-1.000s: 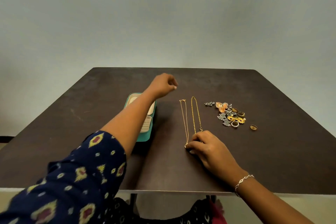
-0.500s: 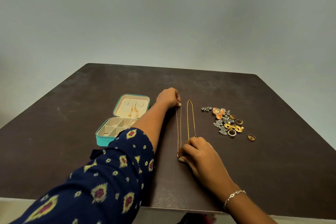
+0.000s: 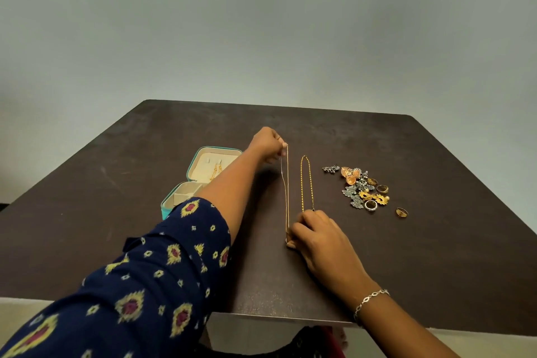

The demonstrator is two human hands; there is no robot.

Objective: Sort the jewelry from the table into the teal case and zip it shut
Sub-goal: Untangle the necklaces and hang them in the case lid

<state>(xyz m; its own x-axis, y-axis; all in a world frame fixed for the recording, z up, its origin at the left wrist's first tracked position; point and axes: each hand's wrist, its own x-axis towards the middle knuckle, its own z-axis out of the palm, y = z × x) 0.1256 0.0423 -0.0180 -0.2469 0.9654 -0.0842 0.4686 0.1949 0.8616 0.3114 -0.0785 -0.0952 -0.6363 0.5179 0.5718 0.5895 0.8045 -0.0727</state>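
A thin gold chain (image 3: 287,192) is stretched along the dark table (image 3: 406,256). My left hand (image 3: 268,144) pinches its far end, slightly lifted. My right hand (image 3: 316,235) pinches its near end at the tabletop. A thicker gold chain (image 3: 306,183) lies parallel just to the right, its near end under my right fingers. The teal case (image 3: 186,197) stands open at the left, partly hidden by my left arm, with gold earrings (image 3: 216,171) in its lid. A pile of earrings and rings (image 3: 361,189) lies to the right.
A single gold ring (image 3: 402,212) lies apart, right of the pile. The table's near edge runs just below my right wrist. A grey wall stands behind the table.
My left hand came back from beyond the case to the thin chain's far end, took hold of it and raised it a little. My right hand stayed at the near end. The view shifted.
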